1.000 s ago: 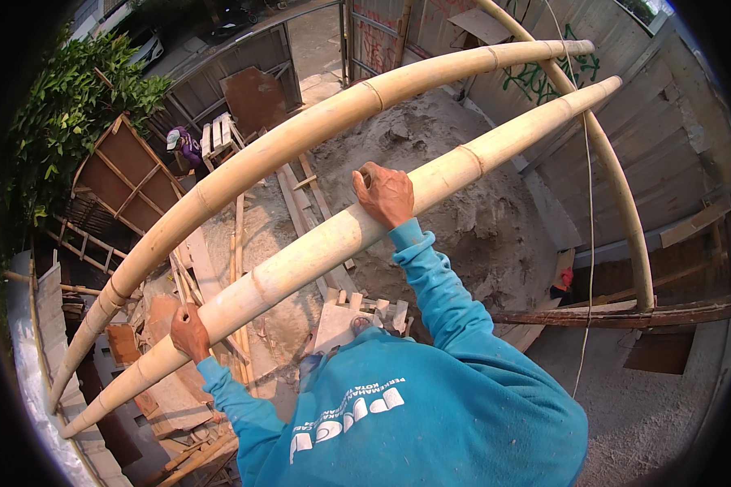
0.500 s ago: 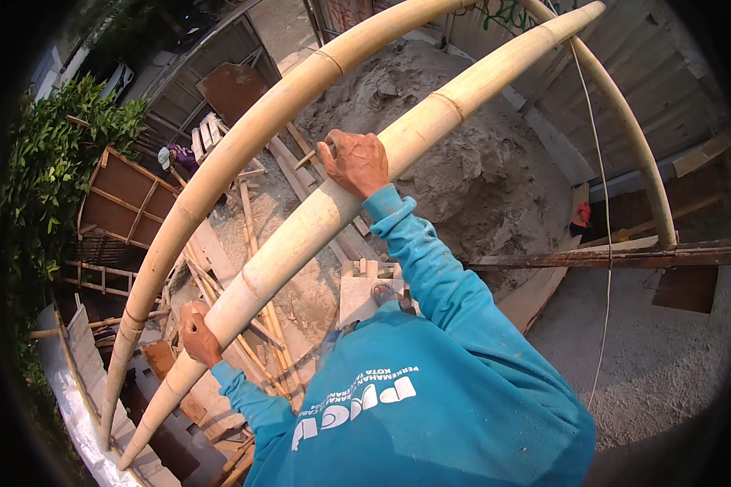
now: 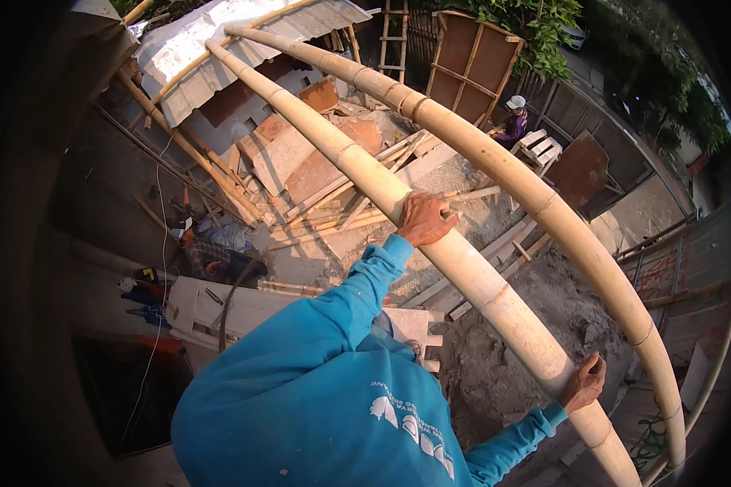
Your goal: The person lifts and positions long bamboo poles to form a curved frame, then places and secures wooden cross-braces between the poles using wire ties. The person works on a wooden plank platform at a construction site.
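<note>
A thick, pale bamboo pole (image 3: 483, 288) slopes from the corrugated roofing at the upper left down to the lower right. My left hand (image 3: 425, 219) grips its middle from above, fingers curled over the far side. Further down the same pole, my right hand (image 3: 583, 383) is closed round its side, with part of the fingers hidden. A second bamboo pole (image 3: 544, 203) runs beyond the first, apart from both hands and bent in the view. Upper ends of both poles lie by the roof edge.
Far below are scattered boards (image 3: 300, 166), a sand heap (image 3: 536, 300) and a plank platform (image 3: 235, 308). One person in purple (image 3: 513, 122) is at the far right; another in a checked shirt (image 3: 207, 252) is at left. A thin cable (image 3: 156, 325) hangs at left.
The view has swung round to the left, so the roofing now shows at the upper left. Both hands still hold the same bamboo pole.
</note>
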`<action>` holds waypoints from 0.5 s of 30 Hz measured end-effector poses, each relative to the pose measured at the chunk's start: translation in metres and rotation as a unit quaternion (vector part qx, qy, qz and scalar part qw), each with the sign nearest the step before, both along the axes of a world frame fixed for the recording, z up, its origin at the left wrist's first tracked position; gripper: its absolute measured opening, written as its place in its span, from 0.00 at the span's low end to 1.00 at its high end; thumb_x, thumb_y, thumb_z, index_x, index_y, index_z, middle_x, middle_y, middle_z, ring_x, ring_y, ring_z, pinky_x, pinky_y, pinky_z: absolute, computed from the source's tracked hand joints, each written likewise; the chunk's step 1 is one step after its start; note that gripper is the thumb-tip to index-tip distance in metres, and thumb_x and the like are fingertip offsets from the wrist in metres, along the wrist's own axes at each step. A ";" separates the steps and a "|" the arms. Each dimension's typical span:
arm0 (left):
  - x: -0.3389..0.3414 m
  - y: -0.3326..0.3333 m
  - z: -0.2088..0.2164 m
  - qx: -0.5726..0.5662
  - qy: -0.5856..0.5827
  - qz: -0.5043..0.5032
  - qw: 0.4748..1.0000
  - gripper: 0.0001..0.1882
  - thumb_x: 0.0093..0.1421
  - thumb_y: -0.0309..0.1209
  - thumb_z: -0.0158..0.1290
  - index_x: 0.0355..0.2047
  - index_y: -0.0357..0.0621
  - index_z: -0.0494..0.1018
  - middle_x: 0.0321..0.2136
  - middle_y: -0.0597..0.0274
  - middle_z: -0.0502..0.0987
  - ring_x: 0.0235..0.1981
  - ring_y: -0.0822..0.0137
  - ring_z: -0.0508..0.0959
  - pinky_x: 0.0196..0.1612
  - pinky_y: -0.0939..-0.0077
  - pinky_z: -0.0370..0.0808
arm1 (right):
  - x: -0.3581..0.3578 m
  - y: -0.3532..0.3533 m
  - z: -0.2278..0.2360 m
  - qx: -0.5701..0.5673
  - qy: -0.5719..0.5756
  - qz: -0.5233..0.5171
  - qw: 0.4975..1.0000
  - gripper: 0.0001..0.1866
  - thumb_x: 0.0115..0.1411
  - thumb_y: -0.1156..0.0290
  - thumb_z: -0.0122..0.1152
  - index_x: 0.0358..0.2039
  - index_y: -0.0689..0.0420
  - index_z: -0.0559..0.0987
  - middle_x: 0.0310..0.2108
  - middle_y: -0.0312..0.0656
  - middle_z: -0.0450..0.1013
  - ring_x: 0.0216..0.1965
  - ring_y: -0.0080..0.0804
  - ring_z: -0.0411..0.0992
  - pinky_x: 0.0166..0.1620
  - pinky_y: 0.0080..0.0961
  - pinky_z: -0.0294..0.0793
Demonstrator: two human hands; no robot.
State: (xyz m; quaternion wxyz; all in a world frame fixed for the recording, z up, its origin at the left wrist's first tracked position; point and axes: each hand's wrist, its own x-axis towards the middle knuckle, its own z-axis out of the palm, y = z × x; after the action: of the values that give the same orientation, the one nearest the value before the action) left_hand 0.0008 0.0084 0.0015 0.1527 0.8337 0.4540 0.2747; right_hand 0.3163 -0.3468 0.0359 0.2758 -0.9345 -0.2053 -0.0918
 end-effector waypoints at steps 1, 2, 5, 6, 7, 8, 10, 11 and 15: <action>0.000 -0.002 0.001 -0.009 0.000 0.008 1.000 0.18 0.53 0.46 0.60 0.22 0.42 0.80 0.22 0.50 0.78 0.30 0.48 0.78 0.43 0.53 0.70 | 0.003 0.000 -0.003 0.005 0.012 0.004 1.000 0.24 0.68 0.47 0.50 0.38 0.55 0.83 0.32 0.43 0.81 0.35 0.43 0.79 0.38 0.39 0.73; -0.001 -0.003 0.001 -0.018 0.001 0.015 1.000 0.19 0.53 0.46 0.60 0.22 0.42 0.80 0.22 0.50 0.78 0.30 0.48 0.78 0.43 0.53 0.70 | 0.005 0.000 -0.005 0.009 0.024 0.007 1.000 0.24 0.68 0.46 0.50 0.38 0.55 0.83 0.32 0.43 0.81 0.35 0.43 0.79 0.38 0.40 0.73; 0.001 -0.003 -0.002 -0.021 0.006 0.014 1.000 0.19 0.53 0.47 0.60 0.22 0.42 0.81 0.23 0.49 0.79 0.31 0.48 0.79 0.44 0.53 0.70 | 0.000 0.004 0.008 -0.016 0.021 0.023 0.999 0.25 0.68 0.46 0.50 0.38 0.55 0.83 0.32 0.42 0.81 0.36 0.43 0.79 0.39 0.39 0.73; 0.001 -0.004 -0.001 -0.009 -0.005 0.019 1.000 0.20 0.53 0.48 0.60 0.22 0.42 0.81 0.23 0.49 0.79 0.33 0.48 0.79 0.45 0.53 0.70 | -0.001 0.006 0.010 -0.009 0.021 0.020 1.000 0.25 0.68 0.46 0.50 0.37 0.56 0.83 0.31 0.43 0.81 0.36 0.42 0.79 0.40 0.38 0.73; 0.003 -0.004 -0.001 -0.007 -0.010 0.015 1.000 0.20 0.54 0.48 0.59 0.22 0.42 0.81 0.23 0.49 0.79 0.33 0.48 0.79 0.46 0.53 0.69 | 0.001 0.005 0.009 -0.011 0.020 0.019 1.000 0.25 0.68 0.46 0.50 0.38 0.56 0.83 0.31 0.42 0.81 0.36 0.42 0.79 0.40 0.38 0.73; 0.005 -0.002 0.000 -0.005 -0.015 0.012 1.000 0.20 0.54 0.48 0.59 0.22 0.42 0.81 0.24 0.49 0.79 0.33 0.48 0.79 0.46 0.53 0.69 | 0.005 0.003 0.006 -0.014 0.018 0.019 1.000 0.25 0.68 0.47 0.50 0.38 0.56 0.83 0.30 0.42 0.81 0.36 0.41 0.79 0.40 0.37 0.73; 0.004 -0.002 -0.002 -0.021 -0.010 0.014 1.000 0.20 0.54 0.49 0.59 0.23 0.42 0.81 0.24 0.49 0.79 0.34 0.48 0.79 0.48 0.53 0.69 | 0.007 0.002 0.004 -0.030 0.008 0.024 0.999 0.27 0.68 0.44 0.49 0.38 0.56 0.84 0.31 0.42 0.82 0.36 0.43 0.80 0.40 0.38 0.74; 0.004 -0.001 -0.002 -0.034 -0.001 0.017 0.999 0.20 0.54 0.49 0.59 0.23 0.43 0.81 0.24 0.49 0.80 0.34 0.49 0.79 0.49 0.53 0.68 | 0.005 0.002 0.006 -0.033 0.003 0.020 0.999 0.27 0.67 0.44 0.49 0.39 0.56 0.84 0.32 0.42 0.82 0.36 0.43 0.80 0.40 0.38 0.74; 0.006 0.006 -0.020 0.013 -0.037 0.007 0.999 0.22 0.53 0.50 0.59 0.23 0.40 0.81 0.24 0.49 0.80 0.35 0.48 0.79 0.50 0.55 0.68 | 0.002 0.004 0.005 -0.046 0.024 0.012 0.999 0.26 0.66 0.46 0.50 0.40 0.56 0.84 0.33 0.42 0.82 0.38 0.41 0.79 0.42 0.38 0.73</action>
State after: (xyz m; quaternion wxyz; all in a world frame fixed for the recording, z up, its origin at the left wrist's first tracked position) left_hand 0.0071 0.0140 -0.0183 0.1565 0.8218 0.4503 0.3122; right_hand 0.3179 -0.3424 0.0414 0.2381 -0.9457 -0.2140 -0.0561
